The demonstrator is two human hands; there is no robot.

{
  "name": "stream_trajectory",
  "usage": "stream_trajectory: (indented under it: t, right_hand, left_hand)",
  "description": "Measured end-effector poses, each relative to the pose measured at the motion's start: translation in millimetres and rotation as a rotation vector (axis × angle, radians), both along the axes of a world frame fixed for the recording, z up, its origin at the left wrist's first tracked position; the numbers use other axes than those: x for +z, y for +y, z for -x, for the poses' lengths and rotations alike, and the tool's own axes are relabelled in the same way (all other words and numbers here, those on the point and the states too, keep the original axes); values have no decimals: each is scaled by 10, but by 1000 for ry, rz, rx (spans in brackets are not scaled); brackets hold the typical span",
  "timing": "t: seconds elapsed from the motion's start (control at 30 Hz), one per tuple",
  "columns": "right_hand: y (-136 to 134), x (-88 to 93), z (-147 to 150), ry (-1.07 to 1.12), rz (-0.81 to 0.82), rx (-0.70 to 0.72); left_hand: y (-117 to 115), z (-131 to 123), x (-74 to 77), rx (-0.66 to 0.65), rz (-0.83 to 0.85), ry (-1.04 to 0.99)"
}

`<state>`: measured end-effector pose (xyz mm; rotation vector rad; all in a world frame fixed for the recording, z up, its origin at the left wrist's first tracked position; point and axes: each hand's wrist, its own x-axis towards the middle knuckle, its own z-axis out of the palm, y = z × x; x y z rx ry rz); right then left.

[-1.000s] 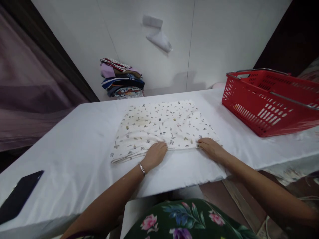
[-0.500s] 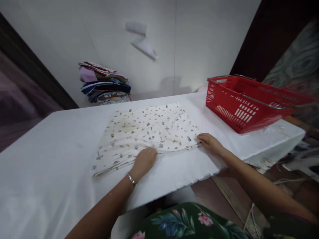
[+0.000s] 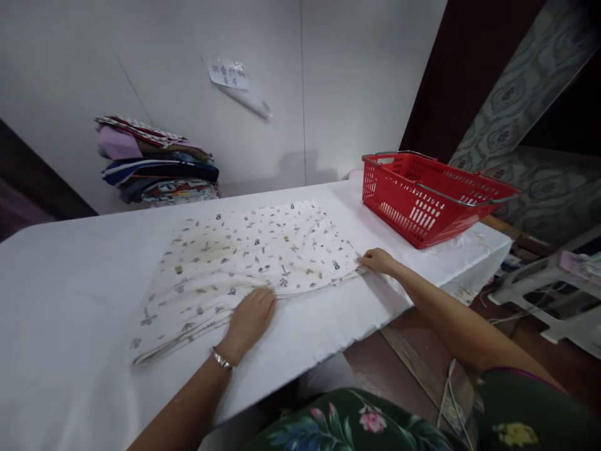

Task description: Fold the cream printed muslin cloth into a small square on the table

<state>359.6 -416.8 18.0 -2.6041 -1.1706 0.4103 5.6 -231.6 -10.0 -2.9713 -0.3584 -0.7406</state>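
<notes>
Folded white printed cloth [image 3: 253, 257] lies flat at centre frame on the white-covered table [image 3: 70, 275], layered edges along its lower side. Left hand [image 3: 248, 319], lower centre, palm down on the cloth's near edge, fingers curled over the fold; pressing or lightly gripping the edge, can't tell if anything is pinched underneath. Thin bracelet [image 3: 220, 359] on that wrist. Right hand [image 3: 378, 260], centre right, sits at the cloth's right corner, fingertips touching the layered edge; hand mostly closed and low on the table, whether it truly pinches the cloth is unclear. Both forearms come up from the bottom of the frame.

Red plastic basket [image 3: 422, 200] with metal handles, right of centre, on the table, near the cloth's right side but apart from it. Stack of folded coloured fabrics [image 3: 154, 163], upper left, behind the table's far edge against the white wall. Paper note [image 3: 228, 74] stuck on the wall, upper centre, writing too small to read. Green floral garment [image 3: 357, 419] of the person at bottom centre.
</notes>
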Motion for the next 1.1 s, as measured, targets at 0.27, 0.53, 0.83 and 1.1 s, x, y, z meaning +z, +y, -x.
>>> stream_trajectory:
  t: [0.27,0.53,0.83,1.1]
  right_hand:
    - [214,40,10,-84,229,-8]
    - [267,190,169,-105,344,-45]
    - [377,262,322,-19,347,-109]
    - [308,416,315,92,170,-200]
  left_hand:
    - [16,0,-15,-3,29,-11]
    - [16,-1,-17,-15,60,-39]
    - [30,8,-31,-12,60,-16]
    - [32,17,-34,-10,38,-4]
